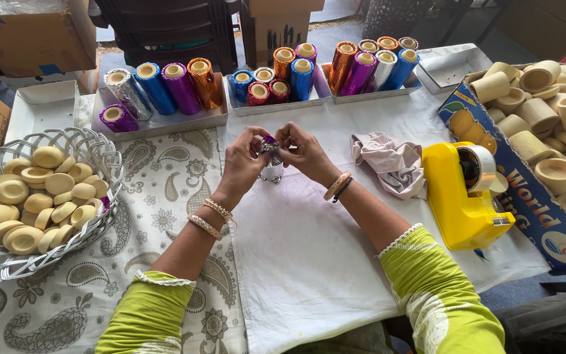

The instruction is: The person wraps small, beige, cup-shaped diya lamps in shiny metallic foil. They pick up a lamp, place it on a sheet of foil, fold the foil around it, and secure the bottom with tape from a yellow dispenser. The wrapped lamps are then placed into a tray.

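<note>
My left hand (245,159) and my right hand (301,151) meet over the white cloth (309,262) at the table's middle. Together they pinch a small piece wrapped in purple and silver foil (270,147). Fingers hide most of it. A small silver-wrapped piece (272,173) shows just below the hands. Both wrists wear bangles, and both sleeves are lime green.
A woven white basket (103,157) of cream round lids stands at left. Three white trays (165,121) of foil-wrapped cylinders line the far edge. A yellow tape dispenser (463,196), a crumpled cloth (391,164) and a cardboard box (525,203) of cream cups lie at right.
</note>
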